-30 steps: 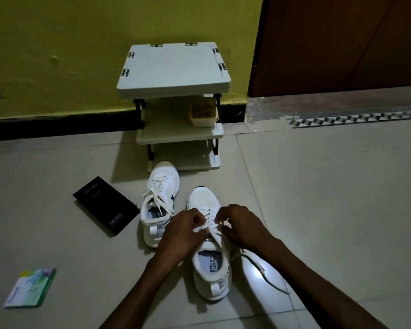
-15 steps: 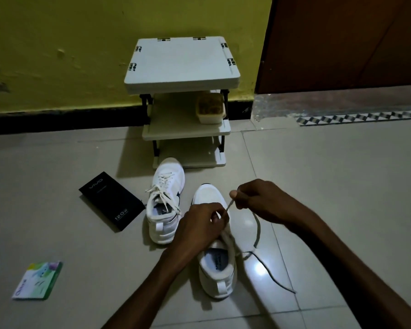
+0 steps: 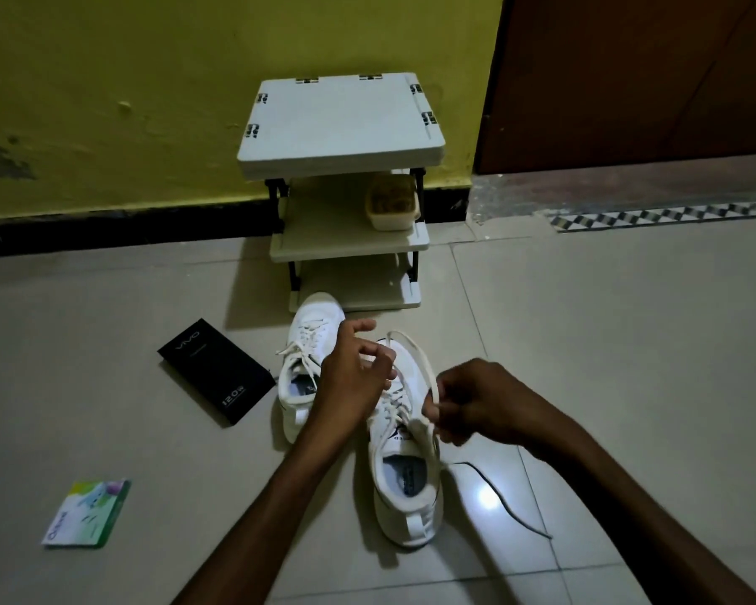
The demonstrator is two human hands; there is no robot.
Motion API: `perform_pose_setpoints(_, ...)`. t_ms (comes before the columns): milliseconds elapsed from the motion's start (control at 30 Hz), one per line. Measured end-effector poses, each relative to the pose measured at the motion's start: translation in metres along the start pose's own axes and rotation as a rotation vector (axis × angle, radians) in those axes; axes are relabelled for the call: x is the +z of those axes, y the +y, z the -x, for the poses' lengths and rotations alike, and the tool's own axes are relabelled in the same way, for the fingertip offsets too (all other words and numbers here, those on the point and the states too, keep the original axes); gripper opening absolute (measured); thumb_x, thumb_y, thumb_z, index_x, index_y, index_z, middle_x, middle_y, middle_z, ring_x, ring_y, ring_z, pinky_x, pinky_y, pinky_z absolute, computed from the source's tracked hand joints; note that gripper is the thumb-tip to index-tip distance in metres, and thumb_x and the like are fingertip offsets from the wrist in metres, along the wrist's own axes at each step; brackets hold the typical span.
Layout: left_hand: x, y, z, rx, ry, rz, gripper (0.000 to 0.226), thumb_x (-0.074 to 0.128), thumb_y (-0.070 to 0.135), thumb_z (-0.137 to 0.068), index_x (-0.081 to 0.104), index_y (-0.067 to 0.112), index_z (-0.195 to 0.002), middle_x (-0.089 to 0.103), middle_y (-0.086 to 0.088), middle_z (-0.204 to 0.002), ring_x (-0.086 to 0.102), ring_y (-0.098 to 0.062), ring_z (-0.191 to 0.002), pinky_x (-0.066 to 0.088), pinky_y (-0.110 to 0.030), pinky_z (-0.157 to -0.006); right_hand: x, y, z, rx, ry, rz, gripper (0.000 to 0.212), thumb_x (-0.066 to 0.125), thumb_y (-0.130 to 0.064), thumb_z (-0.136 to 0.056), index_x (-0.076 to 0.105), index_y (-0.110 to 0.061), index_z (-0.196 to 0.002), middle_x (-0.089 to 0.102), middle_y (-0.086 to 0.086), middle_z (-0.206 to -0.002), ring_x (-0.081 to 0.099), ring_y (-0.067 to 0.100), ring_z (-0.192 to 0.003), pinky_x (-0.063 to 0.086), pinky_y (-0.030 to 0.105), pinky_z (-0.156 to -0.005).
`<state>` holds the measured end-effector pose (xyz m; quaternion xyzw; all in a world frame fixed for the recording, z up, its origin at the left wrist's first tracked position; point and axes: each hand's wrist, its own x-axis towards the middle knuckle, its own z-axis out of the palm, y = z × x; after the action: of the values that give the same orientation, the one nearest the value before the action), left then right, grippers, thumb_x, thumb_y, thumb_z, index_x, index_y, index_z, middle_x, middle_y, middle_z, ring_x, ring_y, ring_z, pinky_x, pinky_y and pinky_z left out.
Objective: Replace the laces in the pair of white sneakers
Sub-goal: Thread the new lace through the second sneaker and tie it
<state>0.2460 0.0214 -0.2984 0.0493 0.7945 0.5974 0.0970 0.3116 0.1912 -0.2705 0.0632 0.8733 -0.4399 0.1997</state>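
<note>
Two white sneakers stand on the tiled floor. The left sneaker (image 3: 305, 369) is laced and tied. The right sneaker (image 3: 407, 482) lies nearer me, with a white lace (image 3: 415, 355) arching in a loop above its toe. My left hand (image 3: 355, 377) hovers over the right sneaker's front and pinches one end of that loop. My right hand (image 3: 476, 403) pinches the lace's other side beside the sneaker's tongue. A loose lace end (image 3: 503, 499) trails over the floor to the right of the shoe.
A small white three-tier rack (image 3: 345, 124) stands against the yellow wall, a tub (image 3: 391, 203) on its middle shelf. A black box (image 3: 217, 371) lies left of the sneakers, a green-white packet (image 3: 88, 513) further left. A brown door (image 3: 629, 80) is at the right.
My right hand came back from the upper right to the sneaker's tongue. My left hand rose toward the toe, and the lace now forms a loop between both hands.
</note>
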Motion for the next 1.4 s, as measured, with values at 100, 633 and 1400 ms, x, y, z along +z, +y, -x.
perform_pose_setpoints(100,0.006,0.005,0.015,-0.138,-0.214,0.178,0.017,0.046,0.014,-0.101,0.053,0.008,-0.116,0.069,-0.008,-0.091,0.067,-0.009,-0.069,0.053,-0.025,-0.07,0.002,-0.009,-0.003,-0.046,0.228,-0.296,0.011,0.07,-0.012,-0.087,0.07,-0.003,-0.081,0.071,0.011,-0.067,0.071,0.022,-0.065,0.06,0.034,-0.07)
perform_pose_setpoints(633,-0.009,-0.01,0.024,0.077,-0.241,-0.185,0.041,0.051,-0.003,-0.094,0.053,0.018,-0.129,0.071,-0.001,-0.073,0.066,-0.006,-0.062,0.054,-0.02,-0.065,0.025,-0.012,-0.006,-0.062,0.381,0.205,0.038,0.072,-0.029,-0.083,0.063,-0.033,-0.12,0.068,-0.013,-0.114,0.068,0.008,-0.085,0.053,0.028,-0.084)
perform_pose_setpoints(1400,-0.019,-0.049,0.034,0.035,-0.141,-0.437,0.007,0.069,0.015,-0.08,0.075,0.016,-0.083,0.073,0.003,-0.076,0.068,-0.013,-0.075,0.054,-0.034,-0.073,0.076,0.007,-0.013,-0.253,0.514,0.66,0.018,0.08,-0.031,-0.068,0.069,-0.017,-0.072,0.062,0.001,-0.075,0.055,0.021,-0.068,0.032,0.025,-0.05)
